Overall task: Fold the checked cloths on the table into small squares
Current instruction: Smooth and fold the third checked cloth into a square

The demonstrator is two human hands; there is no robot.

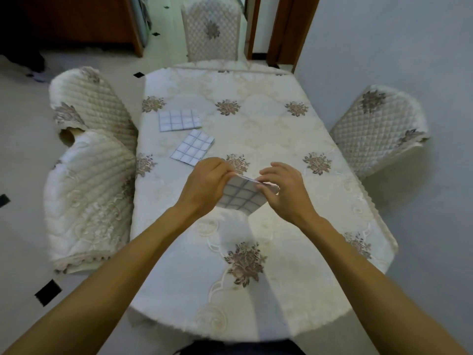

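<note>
- Left hand (204,185): pinching the left edge of a folded white cloth with grey checks (240,197), held above the middle of the cream floral-embroidered tablecloth (268,129).
- Right hand (284,190): gripping the same cloth's right edge, fingers curled.
- Second folded checked square (192,149): flat on the tablecloth, just beyond the left hand.
- Third folded checked square (179,120): farther along the tablecloth's left side.
</note>
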